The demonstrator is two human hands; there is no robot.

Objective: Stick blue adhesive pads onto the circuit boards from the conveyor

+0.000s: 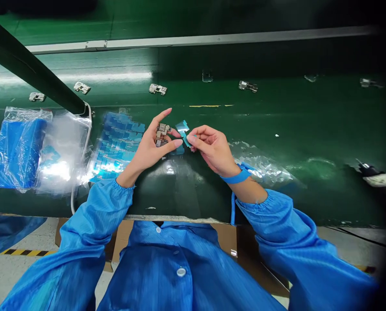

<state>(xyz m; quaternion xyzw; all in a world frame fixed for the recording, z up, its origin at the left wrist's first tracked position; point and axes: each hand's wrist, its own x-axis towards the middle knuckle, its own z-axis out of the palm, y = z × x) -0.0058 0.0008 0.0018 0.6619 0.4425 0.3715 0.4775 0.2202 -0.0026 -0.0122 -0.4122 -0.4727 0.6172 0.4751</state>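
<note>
My left hand holds a small circuit board with metal shields, its thumb and fingers curved around it. Pinched between thumb and fingertips of my right hand is a small blue film piece, partly clear, close to the board but apart from it. A blue wrist strap circles my right wrist. Sheets of blue film pieces lie left of my left hand. Part of another blue film shows below my left thumb.
Several circuit boards, one here, lie in a row along the green surface. A bagged blue stack and clear sheets sit at left. A dark post slants overhead. Crumpled clear plastic lies right.
</note>
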